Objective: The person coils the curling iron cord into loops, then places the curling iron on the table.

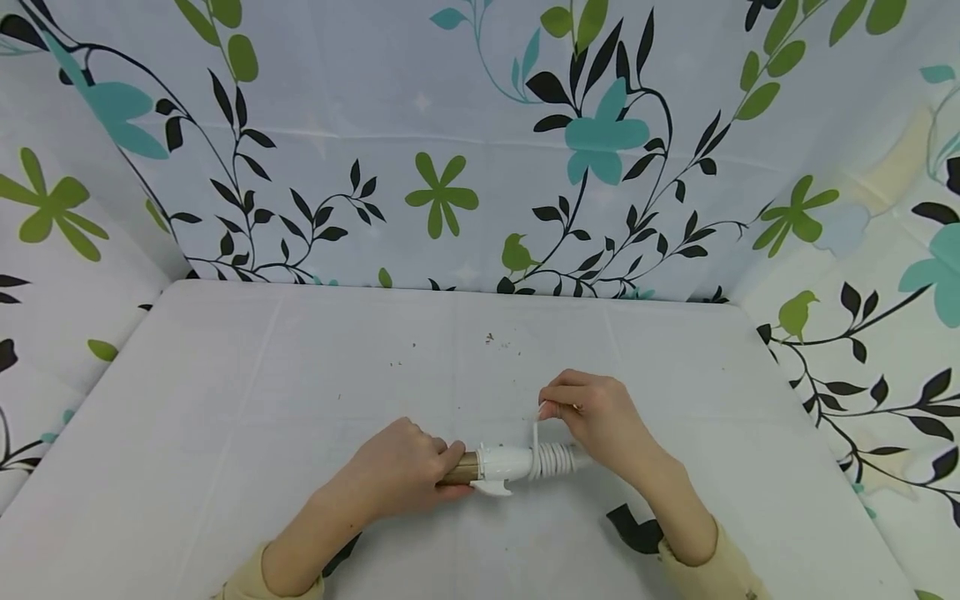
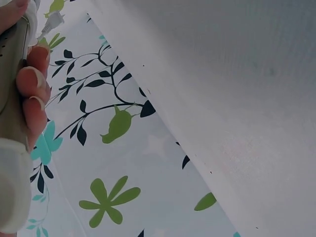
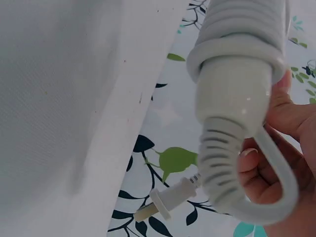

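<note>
A curling iron [image 1: 501, 463] with a white handle and a gold-coloured barrel is held level over the white table. My left hand [image 1: 401, 467] grips the barrel [image 2: 11, 94], its fingers wrapped along one side; a pale tip [image 2: 14, 190] shows below them. White power cord [image 1: 555, 460] is wound in several turns round the handle. Between thumb and fingertips, my right hand [image 1: 600, 417] pinches a length of cord standing up from the coils. In the right wrist view the cord bends back from its ribbed sleeve [image 3: 219, 163], and the plug [image 3: 170, 198] dangles beyond.
The white tabletop [image 1: 247, 417] carries small dark crumbs [image 1: 490, 337] beyond the hands. Leaf-patterned cloth [image 1: 450, 125] hangs behind the table and at both sides. Dark strap pieces [image 1: 633, 530] show near the wrists.
</note>
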Available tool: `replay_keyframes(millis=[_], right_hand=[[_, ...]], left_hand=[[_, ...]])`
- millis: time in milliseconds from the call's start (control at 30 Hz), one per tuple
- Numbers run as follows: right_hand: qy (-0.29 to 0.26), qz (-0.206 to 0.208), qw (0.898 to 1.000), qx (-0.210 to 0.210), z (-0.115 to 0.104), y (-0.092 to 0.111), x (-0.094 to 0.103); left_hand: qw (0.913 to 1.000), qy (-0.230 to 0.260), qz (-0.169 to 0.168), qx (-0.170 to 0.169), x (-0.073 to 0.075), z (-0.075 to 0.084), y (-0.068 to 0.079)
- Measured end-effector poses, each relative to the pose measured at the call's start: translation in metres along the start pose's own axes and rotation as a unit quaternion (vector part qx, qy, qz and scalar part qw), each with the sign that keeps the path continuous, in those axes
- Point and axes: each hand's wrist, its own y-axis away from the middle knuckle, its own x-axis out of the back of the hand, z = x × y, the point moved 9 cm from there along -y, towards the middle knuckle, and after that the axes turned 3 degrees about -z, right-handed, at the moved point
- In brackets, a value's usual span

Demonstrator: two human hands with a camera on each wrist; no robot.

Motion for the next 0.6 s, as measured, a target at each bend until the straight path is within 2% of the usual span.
replay_keyframes(millis=[200,300,433,600], right_hand=[[-0.062,-0.032,0.997,-0.027,0.013,0.001,0.0],[-0.104,-0.062,0.991,-0.05,0.021,0.002,-0.003],[-0.165,-0.121,0.975,-0.082,0.03,0.005,-0.012],[-0.226,-0.177,0.952,-0.107,0.038,0.011,-0.018]], left_hand=[[0.9998,0.011,0.017,-0.009,0.004,0.001,-0.001],[0.9995,0.019,0.022,-0.009,0.006,0.001,-0.002],[0.999,0.029,0.032,-0.014,0.006,0.002,-0.002],[0.9958,0.075,0.05,-0.015,0.009,0.003,-0.003]])
